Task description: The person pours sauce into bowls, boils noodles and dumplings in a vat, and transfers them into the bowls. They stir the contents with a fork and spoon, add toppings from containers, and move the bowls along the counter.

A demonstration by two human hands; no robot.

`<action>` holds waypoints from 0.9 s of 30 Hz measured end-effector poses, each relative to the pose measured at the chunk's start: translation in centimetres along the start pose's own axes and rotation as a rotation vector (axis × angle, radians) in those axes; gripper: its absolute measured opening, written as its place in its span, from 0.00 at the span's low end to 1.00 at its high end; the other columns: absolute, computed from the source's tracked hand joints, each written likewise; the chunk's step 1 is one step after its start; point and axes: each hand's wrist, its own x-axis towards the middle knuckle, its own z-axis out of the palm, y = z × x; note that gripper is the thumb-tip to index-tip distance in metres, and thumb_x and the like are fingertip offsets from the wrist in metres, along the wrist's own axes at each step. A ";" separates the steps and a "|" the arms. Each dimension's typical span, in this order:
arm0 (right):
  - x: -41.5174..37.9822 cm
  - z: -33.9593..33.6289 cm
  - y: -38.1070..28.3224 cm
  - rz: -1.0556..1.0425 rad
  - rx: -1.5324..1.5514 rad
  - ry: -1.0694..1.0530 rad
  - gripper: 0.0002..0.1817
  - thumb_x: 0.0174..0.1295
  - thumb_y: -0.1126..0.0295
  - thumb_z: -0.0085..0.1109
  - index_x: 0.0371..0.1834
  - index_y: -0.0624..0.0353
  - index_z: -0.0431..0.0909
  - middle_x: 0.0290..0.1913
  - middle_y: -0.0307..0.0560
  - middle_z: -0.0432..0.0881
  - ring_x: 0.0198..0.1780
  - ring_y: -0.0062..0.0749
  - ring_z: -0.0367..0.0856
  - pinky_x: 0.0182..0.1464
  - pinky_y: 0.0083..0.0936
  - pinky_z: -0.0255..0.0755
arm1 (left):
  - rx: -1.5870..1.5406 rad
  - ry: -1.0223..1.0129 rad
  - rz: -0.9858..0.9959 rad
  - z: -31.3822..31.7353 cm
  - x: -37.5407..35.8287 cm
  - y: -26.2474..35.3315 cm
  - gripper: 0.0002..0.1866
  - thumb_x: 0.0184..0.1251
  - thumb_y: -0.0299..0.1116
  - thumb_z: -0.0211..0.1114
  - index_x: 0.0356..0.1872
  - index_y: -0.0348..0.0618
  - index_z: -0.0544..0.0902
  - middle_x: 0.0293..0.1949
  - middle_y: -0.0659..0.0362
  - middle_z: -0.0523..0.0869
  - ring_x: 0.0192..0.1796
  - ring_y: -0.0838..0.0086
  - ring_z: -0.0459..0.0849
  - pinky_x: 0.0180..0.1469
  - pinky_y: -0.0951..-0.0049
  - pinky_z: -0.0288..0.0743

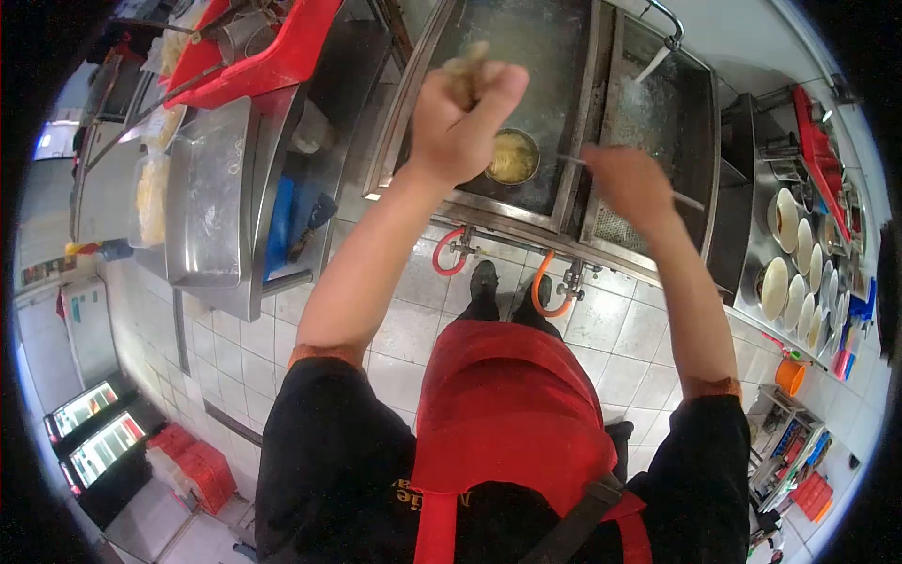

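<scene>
My left hand (460, 122) is raised over the steaming left vat (554, 207), its fingers curled and blurred by motion. A pale yellowish clump shows at the fingers; I cannot tell what it is. Just below this hand, a round metal noodle strainer (534, 169) sits in the cloudy water with yellow noodles (511, 158) inside. My right hand (631, 183) is closed around the strainer's thin handle (691, 201), which runs from the basket across the divider and past my fist. That hand is over the right vat (611, 226) and slightly blurred.
A tap (653, 61) runs into the right vat. Hoses and valves (554, 282) hang at the vats' front, close to my legs. On the left stands a steel counter with a metal tray (209, 197) and a red crate (272, 56). Several bowls (774, 287) line the right counter.
</scene>
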 end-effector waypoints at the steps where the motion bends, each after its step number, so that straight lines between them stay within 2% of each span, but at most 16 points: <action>1: 0.3 -1.1 -2.7 0.038 -0.214 -0.060 0.09 0.56 0.74 0.55 0.39 0.55 0.82 0.32 0.53 0.83 0.37 0.41 0.85 0.34 0.31 0.78 | 0.025 -0.006 -0.056 0.2 0.4 -0.6 0.21 0.68 0.42 0.60 0.17 0.42 0.70 0.16 0.69 0.66 0.21 0.83 0.63 0.24 0.75 0.56; 3: 2.3 -1.2 -3.1 0.089 -0.225 -0.023 0.09 0.57 0.74 0.54 0.37 0.54 0.84 0.33 0.52 0.84 0.41 0.42 0.85 0.37 0.34 0.80 | 0.072 -0.019 -0.156 0.6 1.2 -1.9 0.22 0.67 0.43 0.61 0.16 0.43 0.69 0.15 0.71 0.64 0.21 0.82 0.61 0.25 0.74 0.55; 6: 4.1 2.0 -3.5 0.036 -0.253 -0.078 0.10 0.58 0.72 0.53 0.36 0.54 0.85 0.35 0.50 0.85 0.42 0.41 0.85 0.38 0.35 0.80 | 0.043 -0.035 -0.118 0.6 1.9 -2.1 0.20 0.69 0.40 0.59 0.18 0.48 0.66 0.15 0.71 0.61 0.18 0.86 0.59 0.21 0.79 0.50; 9: 4.2 0.9 -4.0 0.056 -0.225 -0.065 0.10 0.59 0.71 0.53 0.36 0.56 0.85 0.39 0.49 0.86 0.42 0.40 0.86 0.37 0.33 0.80 | 0.115 0.167 -0.226 1.4 1.6 -1.8 0.21 0.68 0.42 0.60 0.16 0.43 0.71 0.16 0.70 0.67 0.22 0.83 0.61 0.25 0.73 0.55; 12: 3.8 0.9 -5.0 0.092 -0.215 -0.124 0.10 0.60 0.69 0.53 0.36 0.55 0.85 0.40 0.49 0.86 0.43 0.38 0.86 0.38 0.32 0.79 | 0.148 0.324 -0.066 2.9 1.1 -1.4 0.20 0.68 0.40 0.60 0.17 0.43 0.72 0.17 0.69 0.69 0.24 0.84 0.64 0.26 0.73 0.57; 14: 2.0 1.5 -4.9 -0.078 -0.245 -0.041 0.08 0.55 0.70 0.55 0.34 0.51 0.85 0.33 0.47 0.85 0.37 0.40 0.86 0.36 0.34 0.79 | 0.209 0.454 0.011 4.6 1.1 0.8 0.19 0.68 0.38 0.60 0.17 0.41 0.72 0.19 0.68 0.73 0.25 0.84 0.66 0.26 0.73 0.58; 15: -0.2 0.3 -4.4 -0.046 -0.227 0.008 0.08 0.56 0.69 0.54 0.35 0.50 0.84 0.31 0.47 0.85 0.35 0.42 0.85 0.35 0.36 0.78 | 0.321 0.422 0.064 3.9 0.9 0.2 0.16 0.70 0.39 0.57 0.21 0.49 0.70 0.17 0.72 0.68 0.19 0.86 0.64 0.21 0.78 0.54; 16: -2.7 -1.4 -3.5 -0.017 -0.212 0.055 0.08 0.57 0.68 0.54 0.37 0.49 0.83 0.29 0.47 0.84 0.34 0.44 0.85 0.35 0.38 0.77 | 0.265 0.424 0.168 3.3 0.7 -0.2 0.15 0.71 0.39 0.56 0.22 0.48 0.72 0.18 0.72 0.69 0.20 0.86 0.65 0.21 0.79 0.54; 17: -5.8 -3.1 -1.4 0.063 -0.134 0.112 0.08 0.57 0.68 0.53 0.35 0.50 0.82 0.30 0.48 0.84 0.35 0.46 0.84 0.35 0.38 0.77 | 0.133 0.453 0.042 3.8 0.1 1.3 0.16 0.71 0.39 0.56 0.22 0.48 0.69 0.17 0.71 0.67 0.19 0.86 0.63 0.20 0.79 0.52; 18: -9.5 -4.8 1.0 0.128 -0.056 0.174 0.07 0.58 0.68 0.52 0.33 0.51 0.81 0.32 0.50 0.83 0.36 0.47 0.83 0.35 0.38 0.76 | -0.006 0.382 0.161 3.8 0.2 1.9 0.17 0.71 0.38 0.55 0.21 0.49 0.65 0.16 0.71 0.62 0.18 0.86 0.59 0.19 0.79 0.48; 19: -13.2 -6.1 3.2 0.175 0.031 0.242 0.07 0.58 0.69 0.52 0.31 0.53 0.81 0.33 0.51 0.83 0.37 0.49 0.82 0.35 0.38 0.76 | -0.063 0.424 0.156 5.1 0.0 3.7 0.19 0.71 0.38 0.55 0.20 0.50 0.61 0.16 0.70 0.58 0.17 0.85 0.55 0.19 0.79 0.46; 20: -17.0 -7.2 5.9 0.168 0.200 0.345 0.06 0.58 0.68 0.52 0.34 0.52 0.79 0.31 0.54 0.81 0.38 0.52 0.81 0.37 0.41 0.74 | -0.085 0.336 0.205 4.3 -0.3 3.9 0.19 0.69 0.34 0.57 0.17 0.48 0.63 0.15 0.69 0.62 0.18 0.86 0.59 0.19 0.79 0.46; 21: -20.2 -8.0 8.6 0.369 0.390 0.304 0.07 0.57 0.67 0.57 0.38 0.53 0.79 0.34 0.53 0.81 0.38 0.51 0.80 0.37 0.39 0.72 | -0.146 0.354 0.184 5.0 -0.3 5.0 0.21 0.70 0.35 0.55 0.16 0.48 0.61 0.15 0.69 0.60 0.17 0.85 0.57 0.19 0.78 0.45; 22: -23.4 -6.3 12.2 0.401 0.474 0.510 0.09 0.55 0.67 0.58 0.38 0.55 0.78 0.33 0.56 0.81 0.40 0.53 0.80 0.38 0.42 0.71 | -0.127 0.330 0.220 5.5 -0.4 5.5 0.21 0.71 0.36 0.55 0.16 0.48 0.60 0.15 0.69 0.60 0.17 0.84 0.57 0.19 0.78 0.44; 25: -27.4 -2.9 18.0 0.965 0.035 0.435 0.06 0.58 0.73 0.49 0.33 0.55 0.78 0.32 0.56 0.82 0.39 0.54 0.82 0.40 0.46 0.74 | -0.009 0.333 0.333 6.0 0.0 5.5 0.21 0.72 0.38 0.53 0.16 0.47 0.61 0.14 0.68 0.60 0.16 0.83 0.57 0.19 0.77 0.45; 27: -27.1 4.6 23.3 0.875 -0.127 0.386 0.05 0.58 0.72 0.49 0.33 0.57 0.76 0.30 0.57 0.82 0.38 0.53 0.82 0.40 0.45 0.75 | 0.054 0.329 0.343 6.4 0.1 5.8 0.22 0.72 0.40 0.52 0.16 0.47 0.61 0.13 0.67 0.61 0.16 0.83 0.58 0.19 0.77 0.46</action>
